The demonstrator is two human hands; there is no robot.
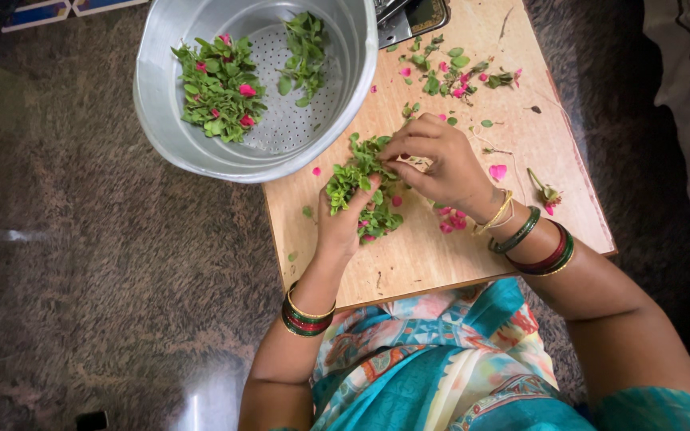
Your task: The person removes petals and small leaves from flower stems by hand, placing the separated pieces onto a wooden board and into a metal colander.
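My left hand [343, 223] lies palm up on the low wooden table [433, 255] and cups a bunch of small green leaves [353, 177]. My right hand [437, 164] is curled just to its right, with the fingertips pinching at the same bunch. More green leaves and pink petals [381, 219] lie on the table under and between the hands. Both wrists wear green, red and gold bangles.
A metal perforated bowl [161, 104] holding green leaves and pink petals [219, 86] overhangs the table's left far corner. Scattered leaves and petals [453, 76] lie at the table's far side, and a small bud [546, 194] at the right. A dark device [409, 17] sits at the far edge.
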